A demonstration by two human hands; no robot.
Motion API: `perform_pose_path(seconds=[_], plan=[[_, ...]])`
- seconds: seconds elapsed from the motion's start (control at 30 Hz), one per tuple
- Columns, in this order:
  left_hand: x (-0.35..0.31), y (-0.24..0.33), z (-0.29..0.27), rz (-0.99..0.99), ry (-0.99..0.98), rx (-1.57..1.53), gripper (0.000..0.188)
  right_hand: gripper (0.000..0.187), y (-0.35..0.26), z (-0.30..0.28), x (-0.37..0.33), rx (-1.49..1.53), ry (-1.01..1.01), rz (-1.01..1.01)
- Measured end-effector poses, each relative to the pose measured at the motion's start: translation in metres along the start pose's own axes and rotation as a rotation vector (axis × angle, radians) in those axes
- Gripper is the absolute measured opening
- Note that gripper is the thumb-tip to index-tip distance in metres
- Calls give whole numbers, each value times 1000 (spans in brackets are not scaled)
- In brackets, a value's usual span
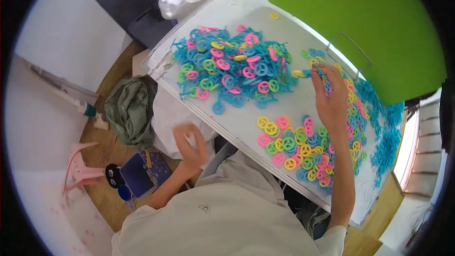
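Observation:
My right hand [330, 96] is over the table with its fingers closed on several small plastic spoked wheels [327, 85], mostly blue. Close to its fingertips is a yellow wheel [297, 73], at the right rim of a large mixed pile [232, 66] of blue thin-stemmed pieces and coloured wheels. Below my right forearm lies a spread of loose wheels [303, 149] in yellow, pink, green and blue. My left hand [189, 146] is off the table's near edge, fingers curled and smeared by motion; whether it holds anything I cannot make out.
A heap of thin blue stems [386, 132] covers the table's right end. A green board [355, 23] with a wire handle stands along the far side of the white table [227, 125]. Left of the table are a green cloth bag [130, 109] and a pink plastic piece [83, 170].

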State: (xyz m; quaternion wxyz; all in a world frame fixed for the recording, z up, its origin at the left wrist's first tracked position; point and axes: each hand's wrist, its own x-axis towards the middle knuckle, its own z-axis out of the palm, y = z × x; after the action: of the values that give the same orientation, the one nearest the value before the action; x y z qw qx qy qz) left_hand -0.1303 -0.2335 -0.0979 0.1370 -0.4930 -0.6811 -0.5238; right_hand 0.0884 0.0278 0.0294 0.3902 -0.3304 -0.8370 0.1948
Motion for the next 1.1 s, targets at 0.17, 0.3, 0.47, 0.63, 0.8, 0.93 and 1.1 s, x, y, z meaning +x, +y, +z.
perform_pose_path(seconds=[0.17, 0.3, 0.47, 0.63, 0.8, 0.93, 1.1], plan=[[9, -88, 16, -351, -127, 411, 62, 16, -51, 45, 31, -69, -13, -292], [17, -127, 53, -85, -153, 250, 66, 16, -61, 83, 45, -73, -93, -399], [-68, -244, 110, -706, 207, -604, 70, 21, -63, 122, 51, -25, -217, -396], [41, -131, 65, -1035, 311, -1002, 46, 29, -59, 115, 52, -29, -230, -311], [74, -90, 37, -1152, 455, -1174, 36, 39, -69, 124, 59, -175, -225, -438], [27, -129, 23, -1264, 408, -676, 26, 58, -92, 137, 61, -255, -220, -540], [28, -58, -45, -1125, 541, -529, 30, 71, -90, 142, 74, -139, -440, -436]])
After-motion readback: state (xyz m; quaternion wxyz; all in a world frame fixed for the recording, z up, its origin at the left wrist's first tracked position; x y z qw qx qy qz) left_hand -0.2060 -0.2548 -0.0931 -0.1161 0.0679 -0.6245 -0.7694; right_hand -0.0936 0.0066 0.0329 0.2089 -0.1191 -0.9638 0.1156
